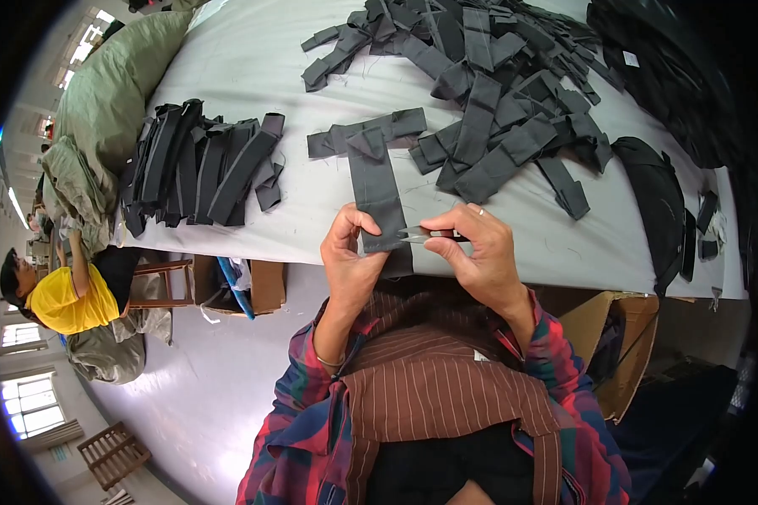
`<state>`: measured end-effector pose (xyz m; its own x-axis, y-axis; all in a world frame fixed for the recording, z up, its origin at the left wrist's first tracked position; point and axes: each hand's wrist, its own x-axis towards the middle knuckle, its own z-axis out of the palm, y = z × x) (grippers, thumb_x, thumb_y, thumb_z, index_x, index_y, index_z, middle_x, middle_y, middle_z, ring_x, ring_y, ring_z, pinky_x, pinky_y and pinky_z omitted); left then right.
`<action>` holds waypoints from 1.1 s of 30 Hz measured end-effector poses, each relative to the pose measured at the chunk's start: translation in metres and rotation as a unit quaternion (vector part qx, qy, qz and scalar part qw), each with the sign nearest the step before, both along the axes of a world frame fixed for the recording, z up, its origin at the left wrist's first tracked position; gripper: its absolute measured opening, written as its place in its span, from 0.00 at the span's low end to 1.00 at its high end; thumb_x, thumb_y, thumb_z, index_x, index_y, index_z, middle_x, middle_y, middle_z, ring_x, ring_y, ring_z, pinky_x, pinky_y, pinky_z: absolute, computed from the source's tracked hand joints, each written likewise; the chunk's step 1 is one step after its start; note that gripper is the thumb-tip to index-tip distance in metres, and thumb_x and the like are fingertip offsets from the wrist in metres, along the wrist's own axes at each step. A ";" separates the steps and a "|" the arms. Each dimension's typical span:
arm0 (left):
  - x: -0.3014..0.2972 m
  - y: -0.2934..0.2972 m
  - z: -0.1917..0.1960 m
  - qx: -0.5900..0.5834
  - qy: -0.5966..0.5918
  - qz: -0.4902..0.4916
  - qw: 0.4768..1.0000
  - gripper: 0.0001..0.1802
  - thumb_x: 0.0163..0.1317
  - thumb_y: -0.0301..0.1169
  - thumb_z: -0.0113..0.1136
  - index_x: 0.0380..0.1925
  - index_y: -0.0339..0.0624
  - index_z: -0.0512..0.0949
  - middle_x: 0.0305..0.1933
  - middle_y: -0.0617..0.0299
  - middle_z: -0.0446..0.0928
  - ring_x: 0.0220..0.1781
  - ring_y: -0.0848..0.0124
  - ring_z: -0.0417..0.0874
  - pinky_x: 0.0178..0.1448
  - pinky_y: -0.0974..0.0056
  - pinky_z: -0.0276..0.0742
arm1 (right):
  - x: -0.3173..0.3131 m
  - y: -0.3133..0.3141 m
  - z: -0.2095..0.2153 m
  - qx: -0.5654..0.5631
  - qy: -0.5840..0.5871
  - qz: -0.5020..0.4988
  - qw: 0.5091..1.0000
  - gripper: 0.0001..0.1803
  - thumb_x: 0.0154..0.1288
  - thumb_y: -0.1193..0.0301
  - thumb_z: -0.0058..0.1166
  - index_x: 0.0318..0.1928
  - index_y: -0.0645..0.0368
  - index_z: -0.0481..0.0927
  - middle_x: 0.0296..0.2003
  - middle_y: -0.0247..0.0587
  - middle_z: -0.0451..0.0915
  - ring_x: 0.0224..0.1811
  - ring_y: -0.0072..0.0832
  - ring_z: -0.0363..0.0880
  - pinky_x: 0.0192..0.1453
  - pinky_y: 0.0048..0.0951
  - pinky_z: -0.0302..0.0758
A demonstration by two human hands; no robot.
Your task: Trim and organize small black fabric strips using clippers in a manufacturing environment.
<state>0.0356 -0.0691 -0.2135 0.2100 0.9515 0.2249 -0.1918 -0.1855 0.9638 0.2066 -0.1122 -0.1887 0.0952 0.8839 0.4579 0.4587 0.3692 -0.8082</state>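
Observation:
My left hand (351, 257) pinches the near end of a dark grey fabric strip (377, 189), thumb on top. The strip runs away from me across the table, its far end lying over another grey strip (403, 124). In my right hand (486, 252) is a pair of thread snips (416, 234), the blades pointing left at the strip's right edge close to my left thumb. Whether the blades touch a thread is too small to tell.
A large loose pile of grey strips (501, 143) covers the far right of the white table (312, 240). Neater stacked strips (198, 164) lie at left. A black bag (651, 210) rests at right. Cardboard boxes (268, 286) stand below the table; a person in yellow (76, 301) sits far left.

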 end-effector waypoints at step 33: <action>0.003 0.001 -0.018 0.065 0.094 0.015 0.993 0.16 0.40 0.13 0.63 0.26 0.41 0.69 0.36 0.63 0.71 0.39 0.74 0.71 0.48 0.72 0.66 | -0.006 0.006 -0.015 -0.097 0.183 0.034 0.978 0.10 0.54 0.71 0.64 0.35 0.59 0.79 0.24 0.33 0.76 0.27 0.22 0.71 0.34 0.23 0.69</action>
